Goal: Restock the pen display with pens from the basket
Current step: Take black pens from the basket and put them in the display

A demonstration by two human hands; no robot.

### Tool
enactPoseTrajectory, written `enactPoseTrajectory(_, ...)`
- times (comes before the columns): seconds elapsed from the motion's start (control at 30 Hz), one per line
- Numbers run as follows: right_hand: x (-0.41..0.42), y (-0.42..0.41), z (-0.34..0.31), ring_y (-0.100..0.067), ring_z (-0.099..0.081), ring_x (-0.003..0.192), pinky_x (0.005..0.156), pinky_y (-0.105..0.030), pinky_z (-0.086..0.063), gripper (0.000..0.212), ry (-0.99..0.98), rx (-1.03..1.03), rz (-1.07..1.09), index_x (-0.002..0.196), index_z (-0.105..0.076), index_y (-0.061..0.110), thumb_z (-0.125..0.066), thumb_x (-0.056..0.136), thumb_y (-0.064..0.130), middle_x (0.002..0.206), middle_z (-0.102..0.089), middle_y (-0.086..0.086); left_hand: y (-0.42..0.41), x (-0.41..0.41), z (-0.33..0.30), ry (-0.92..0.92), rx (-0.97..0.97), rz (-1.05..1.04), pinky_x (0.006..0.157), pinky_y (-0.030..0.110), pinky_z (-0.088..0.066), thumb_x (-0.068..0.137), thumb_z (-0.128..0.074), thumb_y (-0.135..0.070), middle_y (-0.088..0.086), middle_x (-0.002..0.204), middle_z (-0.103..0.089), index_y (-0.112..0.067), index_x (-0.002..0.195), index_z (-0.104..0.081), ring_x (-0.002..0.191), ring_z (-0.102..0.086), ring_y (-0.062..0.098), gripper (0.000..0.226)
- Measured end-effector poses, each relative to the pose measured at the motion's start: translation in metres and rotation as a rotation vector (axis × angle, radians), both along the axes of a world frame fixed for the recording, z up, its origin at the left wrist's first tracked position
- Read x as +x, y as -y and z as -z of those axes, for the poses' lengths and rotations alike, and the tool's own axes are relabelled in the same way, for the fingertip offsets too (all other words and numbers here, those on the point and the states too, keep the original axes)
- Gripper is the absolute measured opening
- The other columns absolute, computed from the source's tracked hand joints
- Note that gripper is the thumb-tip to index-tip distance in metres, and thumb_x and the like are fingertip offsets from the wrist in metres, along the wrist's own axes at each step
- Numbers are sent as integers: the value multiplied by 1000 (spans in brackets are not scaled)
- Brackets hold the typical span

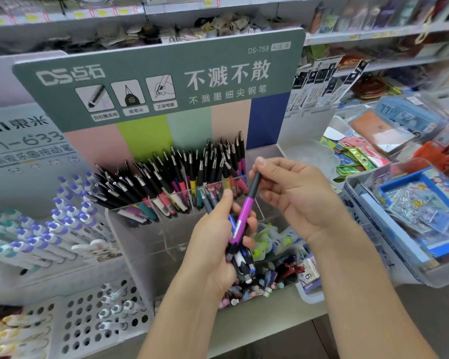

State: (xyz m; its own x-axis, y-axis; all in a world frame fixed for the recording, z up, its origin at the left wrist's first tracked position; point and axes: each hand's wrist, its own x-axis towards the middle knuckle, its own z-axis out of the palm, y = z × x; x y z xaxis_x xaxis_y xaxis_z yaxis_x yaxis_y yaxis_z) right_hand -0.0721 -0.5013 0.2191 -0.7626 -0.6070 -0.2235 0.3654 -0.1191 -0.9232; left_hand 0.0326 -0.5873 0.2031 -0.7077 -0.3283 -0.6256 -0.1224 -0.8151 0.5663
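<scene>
Restock partly done, by my reading: the clear acrylic pen display (192, 229) has its rear compartments packed with slim black-capped pens (182, 174), metal tips up, while the front compartments look largely bare. The basket is not identifiable in view.

Left hand (215, 244): grip closed around a bundle of mixed-colour pens (240, 260), held upright in front of the display. Right hand (293, 195): thumb and fingertips pinch the dark upper end of a glossy purple plastic pen (244, 211), whose lower part sits among the bundle.

Judgement: the bundle is left to place. Barrels smooth and slippery; the acrylic is rigid and transparent.

White-and-purple capped pens (70, 218) fill the neighbouring rack.
</scene>
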Motion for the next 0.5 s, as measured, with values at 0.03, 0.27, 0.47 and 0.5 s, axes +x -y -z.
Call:
enactPoseTrajectory(0.03, -2, 1, -4, -10, -62, 65, 56, -17, -51, 15, -50, -12, 19, 80, -72, 9, -72, 77, 24, 76, -71, -4, 3, 1, -2, -7, 15, -18, 32, 16, -41, 99, -59, -39, 4, 61, -62, -14, 80, -51, 46, -61, 9, 32)
enactPoseTrajectory(0.27, -9, 12, -18, -11, -63, 65, 57, -19, -53, 13, -121, -105, 188, 83, -71, 11, -66, 94, 17, 77, -71, -6, 5, 7, -6, 13, 61, -50, 34, 15, -43, 99, -58, -40, 5, 64, -67, -11, 85, -56, 43, -58, 11, 33)
enactPoseTrajectory(0.47, -44, 17, -23, -15, -68, 67, 62, -25, -55, 8, -660, -81, 534, 89, -70, 15, -67, 97, 14, 77, -72, -5, 12, 9, 1, -20, 151, -58, 31, 14, -27, 96, -60, -45, -8, 52, -31, -19, 70, -48, 33, -30, 4, 39)
enactPoseTrajectory(0.5, -50, 22, -20, -15, -69, 67, 63, -26, -56, 7, -759, -18, 504, 89, -71, 15, -68, 96, 14, 78, -72, -4, 13, 10, 1, -24, 157, -58, 31, 14, -27, 96, -61, -44, -8, 53, -30, -19, 70, -48, 34, -29, 4, 38)
